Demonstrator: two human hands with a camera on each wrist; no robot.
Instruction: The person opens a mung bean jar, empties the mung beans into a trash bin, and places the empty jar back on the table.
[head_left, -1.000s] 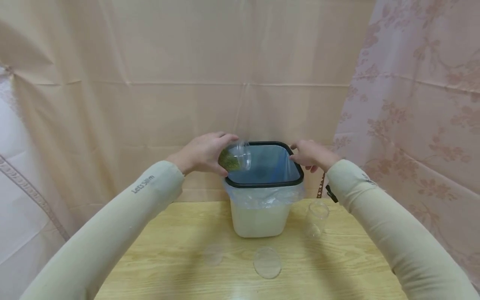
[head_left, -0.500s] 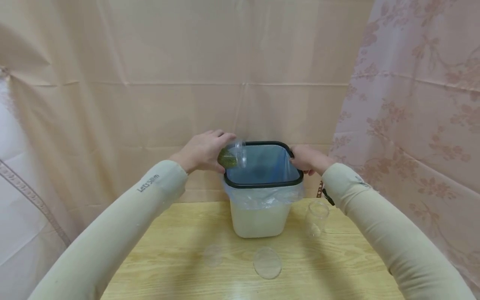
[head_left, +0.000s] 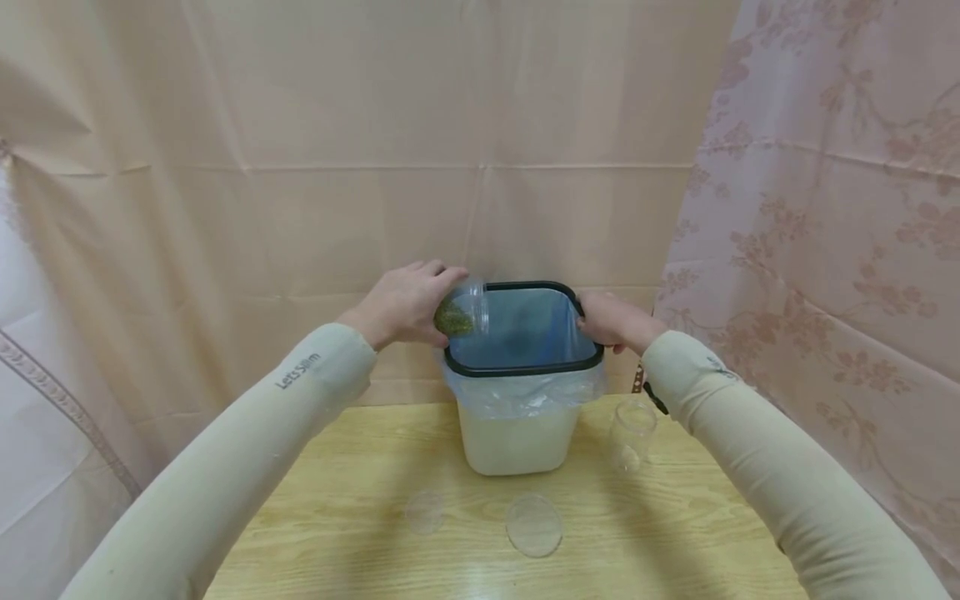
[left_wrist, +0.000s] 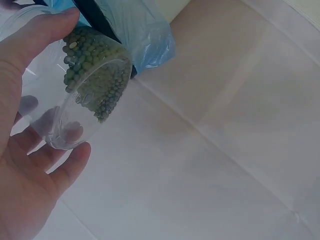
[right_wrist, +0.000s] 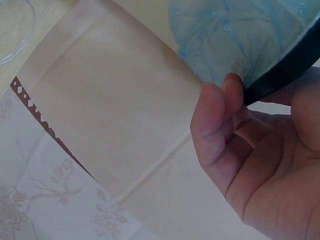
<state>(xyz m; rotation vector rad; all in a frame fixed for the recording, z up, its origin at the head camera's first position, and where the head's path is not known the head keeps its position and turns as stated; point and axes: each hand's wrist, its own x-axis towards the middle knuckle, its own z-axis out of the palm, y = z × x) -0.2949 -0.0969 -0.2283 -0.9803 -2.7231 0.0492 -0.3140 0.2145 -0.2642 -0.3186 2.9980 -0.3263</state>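
Note:
My left hand (head_left: 408,304) grips a clear plastic jar (head_left: 474,302), tipped on its side with its mouth over the bin's left rim. Green mung beans (left_wrist: 100,75) lie along the jar's lower side, thumb and fingers wrapped round its wall. The white trash bin (head_left: 517,437) has a black rim (head_left: 525,370) and a blue plastic bag (head_left: 525,329) lining it, folded over the outside. At the bin's right side my right hand (head_left: 617,319) holds the rim, fingers curled under it against the bag in the right wrist view.
An upright clear jar (head_left: 632,433) stands on the wooden table (head_left: 337,500) right of the bin. Two clear round lids, a larger lid (head_left: 534,526) and a smaller lid (head_left: 425,511), lie in front. A beige curtain (head_left: 337,125) hangs close behind the bin.
My right hand has closed onto the bin's right rim from just above it. The left hand with the jar has shifted slightly left, and the jar is still tipped with beans in it.

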